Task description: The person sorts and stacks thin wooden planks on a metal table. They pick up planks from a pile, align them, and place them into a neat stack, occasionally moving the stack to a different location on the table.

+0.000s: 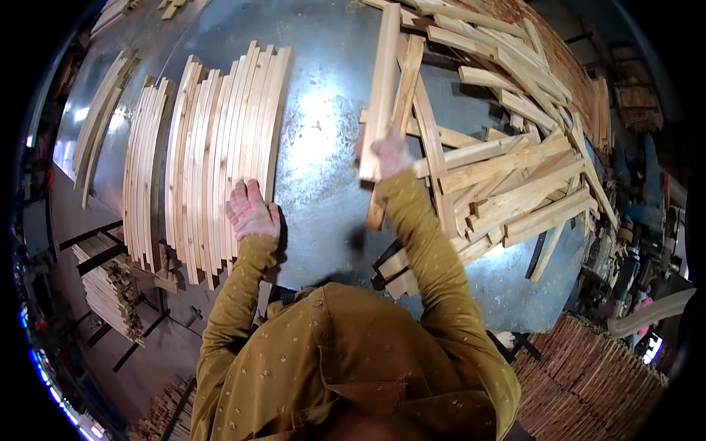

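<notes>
My left hand (253, 211) rests flat, fingers stretched out, on the near right part of a row of pale wooden strips (224, 140). The strips lie side by side on a grey metal table (318, 191), their ends uneven. To the right, my right hand (391, 156), somewhat blurred, is closed around the near end of a long wooden strip (382, 73). This strip points away from me, above other loose strips. Just beside it, a crossing wooden strip (408, 81) leans over the loose heap.
A jumbled heap of wooden strips (522, 165) covers the table's right side. Further left stand a narrower row of strips (147, 162) and a few strips (103, 117). Stacked wood (110, 294) sits below the left edge, and a large wood stack (588, 367) at lower right.
</notes>
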Action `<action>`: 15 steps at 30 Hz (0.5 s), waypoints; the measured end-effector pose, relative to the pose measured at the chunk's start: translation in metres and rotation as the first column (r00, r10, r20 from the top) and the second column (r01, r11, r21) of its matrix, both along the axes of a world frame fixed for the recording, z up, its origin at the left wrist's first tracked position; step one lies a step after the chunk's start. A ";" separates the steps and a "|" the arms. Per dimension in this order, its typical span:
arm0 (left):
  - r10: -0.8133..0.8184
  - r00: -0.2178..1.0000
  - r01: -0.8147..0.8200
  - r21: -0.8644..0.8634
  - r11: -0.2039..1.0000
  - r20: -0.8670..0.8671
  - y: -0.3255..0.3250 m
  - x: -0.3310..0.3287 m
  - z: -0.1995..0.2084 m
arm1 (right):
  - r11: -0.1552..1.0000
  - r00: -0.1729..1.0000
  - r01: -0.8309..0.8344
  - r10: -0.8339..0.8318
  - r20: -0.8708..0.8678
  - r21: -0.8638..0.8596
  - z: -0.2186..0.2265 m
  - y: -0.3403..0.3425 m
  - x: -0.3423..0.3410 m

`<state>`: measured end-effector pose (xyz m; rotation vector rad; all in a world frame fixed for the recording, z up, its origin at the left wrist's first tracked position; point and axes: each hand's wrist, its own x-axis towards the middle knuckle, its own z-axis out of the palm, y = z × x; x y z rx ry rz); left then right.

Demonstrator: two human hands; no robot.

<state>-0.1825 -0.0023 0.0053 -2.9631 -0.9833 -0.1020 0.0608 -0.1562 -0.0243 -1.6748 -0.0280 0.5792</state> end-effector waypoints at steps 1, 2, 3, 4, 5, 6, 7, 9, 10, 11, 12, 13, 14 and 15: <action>0.047 0.993 -0.046 0.004 0.999 -0.110 -0.009 0.007 -0.002 | 0.998 0.998 -0.003 0.007 -0.063 0.058 -0.022 -0.004 -0.036; 0.119 0.974 -0.137 -0.078 0.987 -0.194 -0.011 0.011 -0.005 | 0.998 0.994 -0.036 0.041 -0.098 0.054 -0.052 -0.004 -0.073; 0.159 0.947 -0.210 -0.164 0.964 -0.279 -0.010 0.019 -0.010 | 0.994 0.988 -0.107 0.108 -0.108 0.015 -0.092 -0.001 -0.109; 0.146 0.917 -0.254 -0.262 0.931 -0.370 -0.009 0.034 -0.021 | 0.990 0.983 -0.138 0.138 -0.119 0.002 -0.154 -0.007 -0.142; 0.168 0.980 -0.193 -0.296 0.935 -0.107 0.012 0.005 -0.047 | 0.890 0.904 -0.426 0.413 -0.108 -0.161 -0.090 0.001 -0.148; 0.192 0.966 -0.124 -0.335 0.934 0.176 0.018 -0.026 -0.065 | 0.668 0.733 -0.655 0.675 -0.084 -0.353 0.001 0.000 -0.144; 0.131 0.991 -0.135 -0.247 0.959 -0.033 0.005 -0.023 -0.049 | 0.424 0.532 -0.751 0.843 -0.083 -0.506 0.094 -0.010 -0.139; 0.113 0.890 -0.172 -0.096 0.980 -0.442 -0.020 0.007 0.014 | 0.501 0.591 -0.379 0.778 0.213 -0.778 0.060 -0.036 -0.119; 0.107 0.897 -0.156 -0.080 0.985 -0.429 -0.022 0.010 0.012 | 0.494 0.739 0.076 0.555 0.382 -0.866 0.064 -0.059 -0.093; 0.090 0.902 -0.131 -0.070 0.989 -0.422 -0.024 0.013 0.008 | 0.410 0.797 0.403 0.283 0.534 -0.818 0.067 -0.087 -0.068; 0.111 0.901 -0.145 -0.050 0.988 -0.420 -0.023 0.006 0.007 | 0.352 0.706 0.590 0.211 0.676 -0.726 0.068 -0.121 -0.034; 0.110 0.875 -0.128 -0.005 0.992 -0.470 -0.042 0.024 0.033 | 0.261 0.598 0.749 0.128 0.791 -0.609 0.069 -0.161 -0.002; -0.008 0.947 -0.018 -0.077 0.997 -0.322 -0.047 0.030 0.026 | 0.140 0.725 0.689 -0.102 0.681 -0.711 0.052 -0.194 0.032; -0.098 0.982 0.077 -0.126 0.989 -0.162 -0.050 0.031 0.011 | 0.142 0.800 0.599 -0.119 0.587 -0.788 0.058 -0.212 0.042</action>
